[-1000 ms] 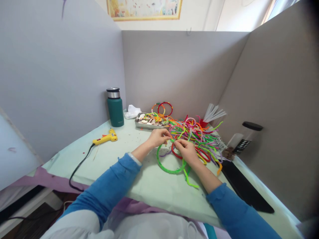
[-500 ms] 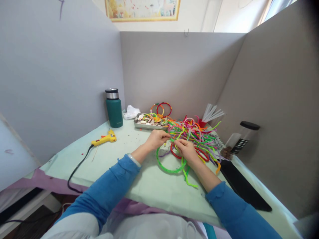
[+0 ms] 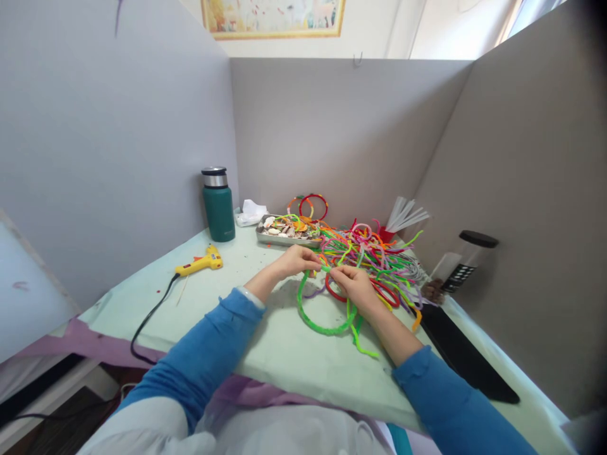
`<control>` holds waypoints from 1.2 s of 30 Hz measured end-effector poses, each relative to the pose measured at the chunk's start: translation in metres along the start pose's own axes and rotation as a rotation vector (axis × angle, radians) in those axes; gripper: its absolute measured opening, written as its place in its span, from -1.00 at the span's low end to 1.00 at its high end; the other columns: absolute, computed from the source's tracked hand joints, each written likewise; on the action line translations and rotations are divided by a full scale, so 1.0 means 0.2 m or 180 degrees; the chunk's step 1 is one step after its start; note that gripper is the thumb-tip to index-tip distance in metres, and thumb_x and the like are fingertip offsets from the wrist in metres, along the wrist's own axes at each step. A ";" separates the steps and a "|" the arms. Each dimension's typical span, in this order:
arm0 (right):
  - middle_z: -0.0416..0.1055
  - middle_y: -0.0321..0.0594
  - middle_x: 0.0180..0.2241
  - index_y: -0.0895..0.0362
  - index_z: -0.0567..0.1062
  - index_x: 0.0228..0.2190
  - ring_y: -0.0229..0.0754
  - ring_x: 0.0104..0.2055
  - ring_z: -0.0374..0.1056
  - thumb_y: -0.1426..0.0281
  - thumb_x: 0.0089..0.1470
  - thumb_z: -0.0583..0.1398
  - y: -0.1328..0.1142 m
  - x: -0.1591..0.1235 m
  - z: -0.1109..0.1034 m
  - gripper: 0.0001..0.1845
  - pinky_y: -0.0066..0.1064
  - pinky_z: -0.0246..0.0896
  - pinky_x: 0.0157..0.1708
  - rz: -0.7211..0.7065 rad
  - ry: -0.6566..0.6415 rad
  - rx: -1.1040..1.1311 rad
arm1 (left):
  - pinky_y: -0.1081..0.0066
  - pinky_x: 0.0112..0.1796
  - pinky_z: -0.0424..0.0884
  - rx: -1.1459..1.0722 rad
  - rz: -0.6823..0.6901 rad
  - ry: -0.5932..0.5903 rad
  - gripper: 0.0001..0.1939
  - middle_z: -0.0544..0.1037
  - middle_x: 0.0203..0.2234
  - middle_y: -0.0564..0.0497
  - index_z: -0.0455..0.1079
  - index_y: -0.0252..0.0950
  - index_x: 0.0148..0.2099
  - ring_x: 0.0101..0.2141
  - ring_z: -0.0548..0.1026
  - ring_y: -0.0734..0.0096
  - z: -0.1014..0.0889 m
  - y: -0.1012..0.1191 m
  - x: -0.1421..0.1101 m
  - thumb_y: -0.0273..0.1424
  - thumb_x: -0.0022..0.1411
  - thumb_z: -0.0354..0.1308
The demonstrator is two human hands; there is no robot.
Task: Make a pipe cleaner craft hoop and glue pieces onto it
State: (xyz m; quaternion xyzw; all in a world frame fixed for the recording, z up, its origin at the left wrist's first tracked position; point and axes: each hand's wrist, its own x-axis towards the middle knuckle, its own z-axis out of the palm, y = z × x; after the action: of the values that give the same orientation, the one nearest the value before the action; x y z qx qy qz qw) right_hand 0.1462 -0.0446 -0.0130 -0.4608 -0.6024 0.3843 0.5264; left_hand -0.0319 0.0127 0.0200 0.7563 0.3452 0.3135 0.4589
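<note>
A fuzzy green ring (image 3: pixel 327 330) hangs below my two hands over the table, its upper part between my fingers. My left hand (image 3: pixel 298 260) pinches the ring at its top left. Close beside it, my right hand (image 3: pixel 353 284) pinches the ring at the top right, and a short green stretch shows between the fingertips. Below my right hand a yellow-green pipe cleaner (image 3: pixel 364 349) trails onto the table; whether it joins the ring I cannot tell. Just behind the hands lies a heap of coloured pipe cleaners (image 3: pixel 386 259), with a red ring (image 3: pixel 386 294) partly hidden by my right hand.
A metal tray (image 3: pixel 284 239) of shell-like pieces stands at the back, with finished-looking rings (image 3: pixel 326 212) behind it. On the left are a green bottle (image 3: pixel 219 215) and a yellow glue gun (image 3: pixel 202 261) with its cord. A clear jar (image 3: pixel 462 265) and a black strip (image 3: pixel 467 354) lie right.
My left hand has shifted slightly left and up, and more of the green ring's top shows between my fingertips. The right hand stays almost in place.
</note>
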 end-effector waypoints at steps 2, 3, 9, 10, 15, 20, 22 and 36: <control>0.04 -0.45 -0.74 0.20 0.41 -0.55 -0.42 -0.68 -0.13 0.12 -0.12 0.21 0.00 0.00 0.00 -0.64 -0.49 -0.29 -0.67 -0.0017 -0.0014 -0.0025 | 0.55 -0.54 0.23 -0.0184 0.0015 -0.0079 -0.70 0.48 -0.56 0.02 0.43 -0.41 -0.29 -0.58 0.40 0.57 0.00 0.00 0.00 -0.30 -0.07 0.24; 0.04 -0.44 -0.74 0.20 0.41 -0.55 -0.42 -0.68 -0.13 0.12 -0.12 0.20 -0.01 0.00 0.00 -0.64 -0.49 -0.29 -0.67 -0.0029 -0.0015 -0.0036 | 0.55 -0.54 0.23 -0.0247 0.0026 -0.0120 -0.69 0.49 -0.55 0.01 0.43 -0.41 -0.29 -0.58 0.41 0.57 0.00 0.00 -0.01 -0.29 -0.06 0.24; 0.04 -0.44 -0.75 0.20 0.42 -0.55 -0.41 -0.68 -0.13 0.11 -0.12 0.20 -0.04 -0.02 0.01 -0.63 -0.49 -0.27 -0.67 -0.0099 -0.0080 -0.0112 | 0.52 -0.50 0.28 -0.0393 0.0010 -0.0366 -0.69 0.50 -0.51 -0.04 0.41 -0.44 -0.33 -0.56 0.43 0.54 -0.03 0.03 -0.03 -0.28 -0.08 0.26; 0.04 -0.43 -0.75 0.20 0.43 -0.55 -0.41 -0.67 -0.13 0.11 -0.13 0.20 -0.05 -0.03 0.01 -0.63 -0.49 -0.26 -0.67 -0.0102 -0.0115 -0.0133 | 0.51 -0.49 0.29 -0.0419 0.0000 -0.0420 -0.69 0.50 -0.50 -0.05 0.41 -0.44 -0.34 -0.56 0.43 0.54 -0.03 0.03 -0.03 -0.28 -0.08 0.26; 0.03 -0.43 -0.75 0.20 0.44 -0.55 -0.41 -0.67 -0.13 0.11 -0.14 0.20 -0.06 -0.03 0.02 -0.63 -0.50 -0.26 -0.67 -0.0090 -0.0134 -0.0149 | 0.51 -0.50 0.29 -0.0555 -0.0207 -0.0470 -0.63 0.52 -0.45 -0.08 0.39 -0.42 -0.27 -0.56 0.45 0.53 -0.05 0.03 -0.04 -0.26 -0.09 0.28; 0.01 -0.44 -0.75 0.20 0.43 -0.56 -0.41 -0.68 -0.14 0.11 -0.14 0.20 -0.04 -0.02 0.01 -0.64 -0.49 -0.28 -0.67 -0.0095 -0.0085 -0.0094 | 0.52 -0.54 0.26 -0.0566 -0.0286 -0.0353 -0.64 0.51 -0.51 -0.04 0.38 -0.42 -0.32 -0.60 0.43 0.54 -0.04 0.02 -0.03 -0.23 -0.09 0.28; 0.02 -0.45 -0.75 0.19 0.42 -0.56 -0.42 -0.68 -0.14 0.10 -0.14 0.20 -0.04 -0.02 0.01 -0.63 -0.49 -0.28 -0.67 -0.0084 -0.0082 -0.0058 | 0.53 -0.53 0.27 -0.0629 -0.0251 -0.0306 -0.65 0.50 -0.51 -0.03 0.39 -0.42 -0.33 -0.59 0.44 0.55 -0.04 0.01 -0.02 -0.25 -0.10 0.29; 0.00 -0.46 -0.76 0.17 0.41 -0.52 -0.42 -0.71 -0.16 0.08 -0.11 0.19 -0.01 -0.01 0.00 -0.63 -0.48 -0.32 -0.70 -0.0054 -0.0048 0.0188 | 0.49 -0.49 0.35 -0.1102 -0.0230 -0.0292 -0.64 0.53 -0.47 -0.07 0.36 -0.44 -0.29 -0.58 0.45 0.54 -0.04 0.01 -0.02 -0.32 -0.11 0.32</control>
State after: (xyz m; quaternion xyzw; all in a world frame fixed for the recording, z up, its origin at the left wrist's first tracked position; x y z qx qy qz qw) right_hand 0.1453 -0.0479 -0.0121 -0.4370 -0.5987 0.4009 0.5384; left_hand -0.0400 0.0131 0.0247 0.6666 0.2917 0.3167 0.6085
